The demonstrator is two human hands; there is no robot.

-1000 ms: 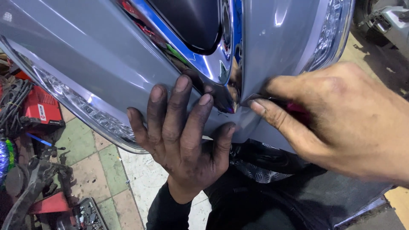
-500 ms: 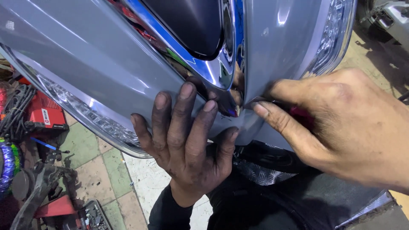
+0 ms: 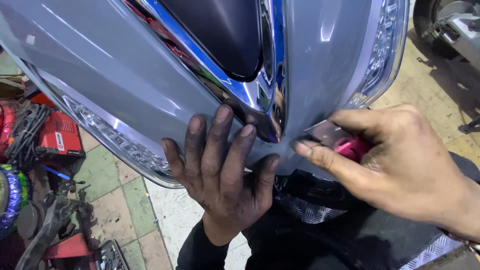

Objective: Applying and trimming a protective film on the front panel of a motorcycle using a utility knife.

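Observation:
A grey scooter front panel (image 3: 150,85) fills the upper view, with a chrome V-shaped trim (image 3: 250,92) around a dark centre. My left hand (image 3: 220,175), grimy, lies flat with fingers spread against the panel's lower tip, fingertips touching the chrome trim. My right hand (image 3: 395,165) comes in from the right and grips a pink-handled tool (image 3: 352,147) with a flat metal blade (image 3: 322,132) pressed against the panel beside the trim tip; the index finger reaches forward under the blade.
A red box-shaped machine (image 3: 57,137) with black cables sits on the tiled floor (image 3: 110,185) at left, with dark metal parts (image 3: 55,220) lower left. A black front mudguard (image 3: 320,225) lies below the panel. Another vehicle's wheel (image 3: 440,22) is at top right.
The view has shifted slightly. My right hand has drawn back to the right a little, so the flat blade and pink handle now show. My left hand stays pressed on the panel.

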